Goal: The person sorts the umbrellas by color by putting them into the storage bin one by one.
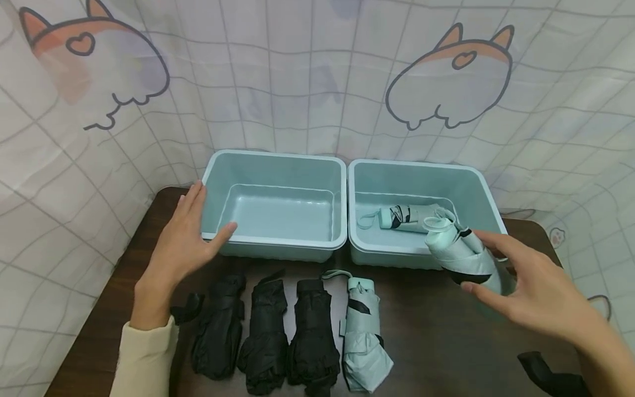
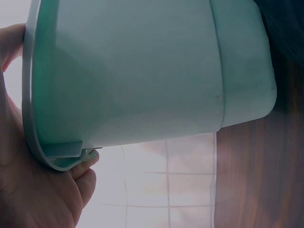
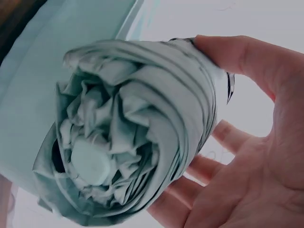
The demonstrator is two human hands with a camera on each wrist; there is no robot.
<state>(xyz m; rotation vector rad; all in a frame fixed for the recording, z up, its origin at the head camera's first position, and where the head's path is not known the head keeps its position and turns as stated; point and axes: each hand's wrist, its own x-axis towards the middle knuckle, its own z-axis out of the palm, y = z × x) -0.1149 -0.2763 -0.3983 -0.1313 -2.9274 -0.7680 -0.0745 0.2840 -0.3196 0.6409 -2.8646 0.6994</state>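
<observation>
My right hand [image 1: 531,281] grips a folded pale-green umbrella [image 1: 461,251] with black markings, tilted over the front right of the right bin [image 1: 364,242]. In the right wrist view, thumb and fingers wrap the umbrella [image 3: 142,128], its gathered fabric end facing the camera. Another pale-green umbrella [image 1: 414,216] lies inside that bin, partly hidden by the held one. My left hand [image 1: 186,237] holds the front left corner of the left bin [image 1: 278,241], thumb over the rim. From the left wrist view, fingertips show tucked beneath the bin's rim [image 2: 28,95].
On the dark wooden table [image 1: 426,342], a row before the bins has black folded umbrellas [image 1: 218,328], [image 1: 264,336], [image 1: 312,333] and a pale-green umbrella [image 1: 364,336]. A black strap-like object [image 1: 550,375] lies front right. A white checked curtain [image 1: 288,82] hangs behind.
</observation>
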